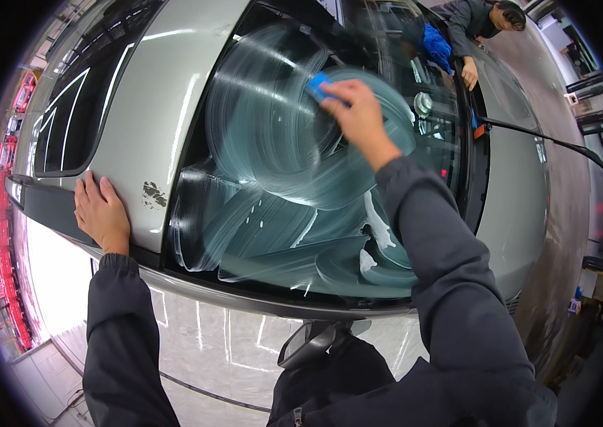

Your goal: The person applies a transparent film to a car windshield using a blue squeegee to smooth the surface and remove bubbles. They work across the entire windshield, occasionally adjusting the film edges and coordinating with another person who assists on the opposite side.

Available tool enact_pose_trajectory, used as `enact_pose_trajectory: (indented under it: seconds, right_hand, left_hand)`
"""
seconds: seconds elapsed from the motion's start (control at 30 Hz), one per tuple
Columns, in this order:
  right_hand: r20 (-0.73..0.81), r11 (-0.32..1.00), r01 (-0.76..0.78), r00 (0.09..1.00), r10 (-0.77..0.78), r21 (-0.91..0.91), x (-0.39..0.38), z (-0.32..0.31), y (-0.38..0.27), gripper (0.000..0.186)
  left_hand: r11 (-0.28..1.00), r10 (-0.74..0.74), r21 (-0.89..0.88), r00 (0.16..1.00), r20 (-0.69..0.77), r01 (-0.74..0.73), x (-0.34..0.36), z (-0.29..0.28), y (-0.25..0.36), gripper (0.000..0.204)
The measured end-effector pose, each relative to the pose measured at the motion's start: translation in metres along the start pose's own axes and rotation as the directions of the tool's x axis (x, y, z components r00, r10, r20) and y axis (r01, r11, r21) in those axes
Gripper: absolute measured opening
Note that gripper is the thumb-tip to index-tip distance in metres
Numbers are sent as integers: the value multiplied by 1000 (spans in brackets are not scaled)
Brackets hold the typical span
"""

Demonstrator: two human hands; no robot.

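Observation:
My right hand (360, 119) is closed on a small blue sponge pad (318, 83), pressed to the upper middle of a car's windshield (273, 153). Whitish film in broad swirls coats much of the glass. Thicker white blobs (378, 220) lie on its near right part, under my right forearm. On the silver roof (159, 85), by its near edge, my left hand (104, 217) rests flat with fingers stretched out and holds nothing. Just right of it the roof shows a dark patch of worn paint (153, 195).
A dark glass roof panel (77, 121) lies beyond my left hand. At the far right a person (483, 21) leans over the car, one hand at the windshield's base, near a blue cloth (436, 48). A wiper arm (551, 139) sticks out rightward. The side mirror (306, 343) is below me.

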State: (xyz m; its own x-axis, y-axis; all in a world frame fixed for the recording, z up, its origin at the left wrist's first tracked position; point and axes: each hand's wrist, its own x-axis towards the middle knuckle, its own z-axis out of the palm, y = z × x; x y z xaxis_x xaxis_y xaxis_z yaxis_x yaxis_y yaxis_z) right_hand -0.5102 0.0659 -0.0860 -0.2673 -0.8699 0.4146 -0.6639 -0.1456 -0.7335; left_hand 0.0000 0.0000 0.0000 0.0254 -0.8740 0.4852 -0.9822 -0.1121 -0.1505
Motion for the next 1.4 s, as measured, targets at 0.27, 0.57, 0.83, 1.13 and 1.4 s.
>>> enact_pose_trajectory:
  seconds: [0.27, 0.57, 0.83, 1.13, 1.4]
  right_hand:
    - [-172, 953, -290, 947, 273, -83, -67, -68, 135, 31]
    - [-230, 891, -229, 962, 146, -393, 118, 11, 110, 39]
    - [-285, 825, -245, 953, 106, -510, 87, -17, 131, 29]
    - [-503, 406, -870, 493, 710, -280, -265, -194, 331, 48]
    - [-322, 791, -382, 914, 247, -477, -19, -104, 265, 33]
  left_hand:
    - [999, 31, -5, 998, -51, -31, -1, -1, 1, 55]
    - [1000, 14, 19, 1000, -26, -14, -1, 0, -2, 55]
    - [996, 83, -10, 996, -37, -83, 7, -1, -11, 53]
    - [988, 147, -32, 986, -84, -150, 14, 8, -24, 51]
    - [983, 168, -53, 981, -99, -173, 15, 10, -26, 52]
